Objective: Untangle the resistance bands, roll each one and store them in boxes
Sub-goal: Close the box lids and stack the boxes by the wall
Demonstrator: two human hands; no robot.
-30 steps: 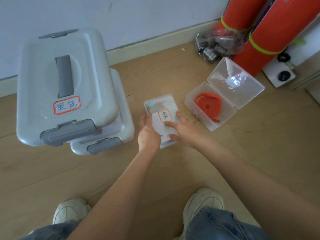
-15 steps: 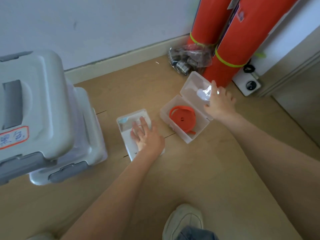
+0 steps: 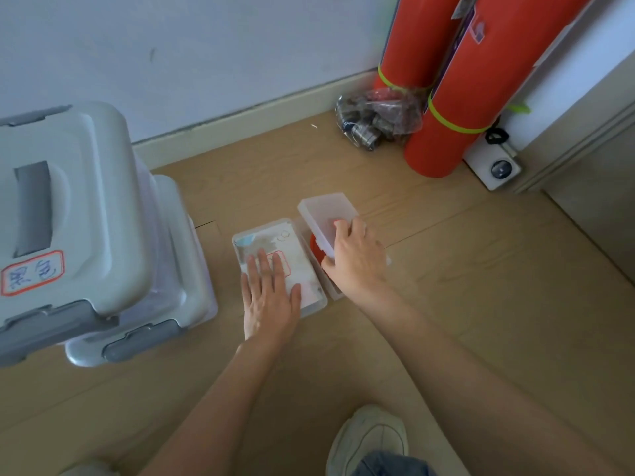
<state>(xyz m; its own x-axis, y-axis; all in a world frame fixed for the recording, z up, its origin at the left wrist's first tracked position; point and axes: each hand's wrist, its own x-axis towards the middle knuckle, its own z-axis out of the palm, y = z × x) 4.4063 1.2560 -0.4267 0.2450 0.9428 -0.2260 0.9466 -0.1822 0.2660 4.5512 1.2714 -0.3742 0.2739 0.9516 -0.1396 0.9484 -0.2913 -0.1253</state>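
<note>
- Orange, rolled up, the resistance band (image 3: 314, 248) lies inside the clear box (image 3: 335, 293) near the centre of the view; only a sliver of it shows under the lid (image 3: 324, 214), which half a second ago stood fully open and is now tipped most of the way down over the roll.
- The right hand (image 3: 354, 257) does the closing: its fingers curl over the lid's near edge and the thumb sits at the lid's side, where before it only reached the raised lid at about 1 o'clock of the box.
- Touching that box at its 9 o'clock is the closed, labelled box (image 3: 280, 262). The left hand (image 3: 269, 297) lies flat on its lid with the fingers straight and spread, gripping nothing, much as it did half a second ago.
- I judge this band stored bar the final press of the lid; whether the catch has clicked cannot be told.
- Further out: stacked grey bins (image 3: 86, 235) at 9 o'clock, two upright orange rolls (image 3: 457, 97) at 1 o'clock with a plastic bag (image 3: 378, 118) at their foot, and a white shoe (image 3: 369, 438) at 6 o'clock.
</note>
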